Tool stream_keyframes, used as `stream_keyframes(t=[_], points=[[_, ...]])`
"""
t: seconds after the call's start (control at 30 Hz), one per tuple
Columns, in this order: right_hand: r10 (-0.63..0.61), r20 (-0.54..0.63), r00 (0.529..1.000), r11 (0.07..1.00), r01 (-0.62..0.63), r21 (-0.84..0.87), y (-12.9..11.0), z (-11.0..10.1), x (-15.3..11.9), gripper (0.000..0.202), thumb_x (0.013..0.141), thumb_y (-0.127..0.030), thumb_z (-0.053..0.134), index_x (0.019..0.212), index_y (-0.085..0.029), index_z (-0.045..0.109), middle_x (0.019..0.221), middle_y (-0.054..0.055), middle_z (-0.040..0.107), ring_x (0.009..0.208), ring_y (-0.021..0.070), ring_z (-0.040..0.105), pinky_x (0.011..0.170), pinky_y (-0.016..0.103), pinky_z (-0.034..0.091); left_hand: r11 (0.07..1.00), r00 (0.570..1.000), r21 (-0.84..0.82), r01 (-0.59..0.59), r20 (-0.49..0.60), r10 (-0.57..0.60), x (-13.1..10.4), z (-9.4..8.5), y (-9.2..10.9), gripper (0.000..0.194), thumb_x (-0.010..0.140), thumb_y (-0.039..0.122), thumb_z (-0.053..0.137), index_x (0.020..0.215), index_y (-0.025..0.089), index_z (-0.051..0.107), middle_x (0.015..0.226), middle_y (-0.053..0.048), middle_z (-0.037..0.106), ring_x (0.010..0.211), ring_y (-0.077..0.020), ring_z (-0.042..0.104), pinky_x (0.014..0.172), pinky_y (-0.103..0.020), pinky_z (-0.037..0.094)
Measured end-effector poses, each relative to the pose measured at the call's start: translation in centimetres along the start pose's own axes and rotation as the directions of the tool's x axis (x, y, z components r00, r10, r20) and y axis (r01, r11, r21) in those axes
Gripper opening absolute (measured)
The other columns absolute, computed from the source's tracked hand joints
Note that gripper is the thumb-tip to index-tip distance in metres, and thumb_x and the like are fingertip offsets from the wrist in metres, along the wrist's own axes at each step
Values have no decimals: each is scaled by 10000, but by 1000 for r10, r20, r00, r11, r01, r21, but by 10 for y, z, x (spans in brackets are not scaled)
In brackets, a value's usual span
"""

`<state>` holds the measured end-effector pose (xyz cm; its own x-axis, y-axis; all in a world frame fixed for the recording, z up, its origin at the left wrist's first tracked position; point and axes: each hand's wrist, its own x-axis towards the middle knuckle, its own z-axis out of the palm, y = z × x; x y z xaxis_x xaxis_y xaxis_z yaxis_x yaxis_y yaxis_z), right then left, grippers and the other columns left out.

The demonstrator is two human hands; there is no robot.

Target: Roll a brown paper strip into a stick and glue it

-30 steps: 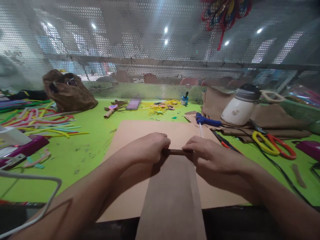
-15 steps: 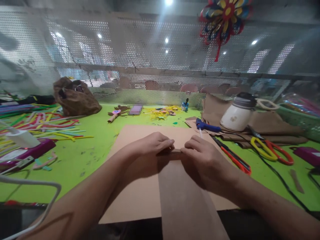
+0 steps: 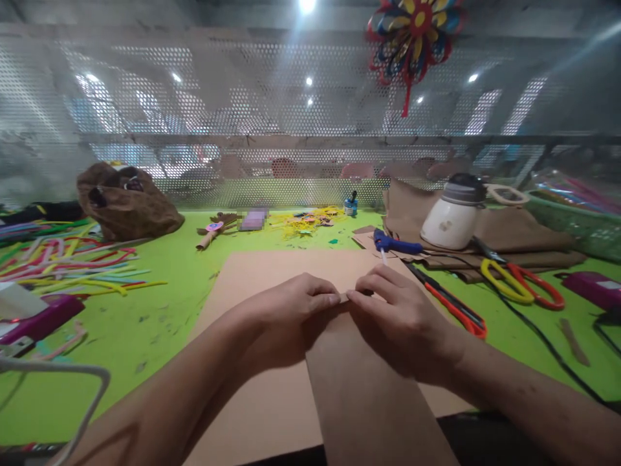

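A long strip of brown paper (image 3: 373, 395) runs from the near edge up to both hands, its far end folded or rolled into a narrow band. My left hand (image 3: 303, 304) pinches that band at its left, thumb on the near side. On the right, my right hand (image 3: 395, 301) grips the same band between thumb and fingers, very close to the left thumb. Beneath the strip lies a wide tan board (image 3: 252, 375). Just beyond the right hand rests a blue glue gun (image 3: 395, 244), a white stick at its tip. Both palms are hidden.
Right of the board lie a red-and-black cutter (image 3: 453, 304), scissors with yellow and red handles (image 3: 524, 283), and a black cord. Behind them, a white jar (image 3: 449, 220) sits on stacked brown paper (image 3: 524, 230). Pipe cleaners (image 3: 97, 268) and a brown bag (image 3: 129, 204) are at left.
My hands have come closer together, and the paper's folded end is tilted and more covered by the fingers. The whole view has shifted slightly to the right.
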<state>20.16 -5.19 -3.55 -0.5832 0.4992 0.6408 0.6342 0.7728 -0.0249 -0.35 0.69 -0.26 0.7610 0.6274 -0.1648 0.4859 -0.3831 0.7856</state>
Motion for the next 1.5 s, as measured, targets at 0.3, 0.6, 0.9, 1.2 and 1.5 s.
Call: stream_keyframes(t=[0.3, 0.6, 0.9, 1.2, 1.5], points=[[574, -20, 818, 667, -453, 592, 12, 1, 0, 241, 853, -224, 564, 1083, -205, 635, 1081, 85, 603, 973, 220, 551, 812, 366, 456, 999, 999, 44, -7, -31, 8, 1, -4, 3, 273, 880, 378, 483, 872, 141, 618, 739, 0, 552, 677, -128, 474, 628, -237, 374], [704, 483, 521, -107, -594, 797, -3, -4, 7, 240, 737, -370, 738, 696, -150, 651, 592, -28, 520, 521, 81, 423, 470, 208, 313, 966, 982, 246, -79, -149, 118, -5, 7, 9, 306, 922, 366, 422, 1021, 188, 651, 897, -48, 681, 787, -168, 573, 722, -270, 429], [748, 287, 598, 57, -489, 870, 6, 2, 7, 149, 674, -313, 777, 684, -176, 721, 602, 6, 611, 558, 119, 510, 504, 239, 396, 958, 965, 270, -98, -211, 158, -4, 13, 14, 388, 931, 479, 396, 1016, 191, 642, 884, -58, 685, 795, -184, 587, 698, -268, 422], [707, 157, 690, 230, -434, 871, 7, -4, 6, 86, 722, -279, 756, 698, -197, 751, 659, 15, 664, 621, 130, 546, 563, 243, 433, 954, 963, 264, -144, -183, 196, -8, 12, 17, 353, 948, 435, 380, 1015, 194, 628, 871, -38, 667, 760, -161, 571, 680, -259, 416], [688, 50, 724, 396, -433, 810, 15, -4, 5, 119, 725, -299, 737, 697, -183, 728, 655, 27, 662, 619, 144, 559, 564, 259, 449, 966, 964, 235, -110, -213, 162, -5, 15, 21, 345, 940, 440, 383, 1027, 197, 613, 899, -45, 663, 788, -173, 556, 673, -265, 395]])
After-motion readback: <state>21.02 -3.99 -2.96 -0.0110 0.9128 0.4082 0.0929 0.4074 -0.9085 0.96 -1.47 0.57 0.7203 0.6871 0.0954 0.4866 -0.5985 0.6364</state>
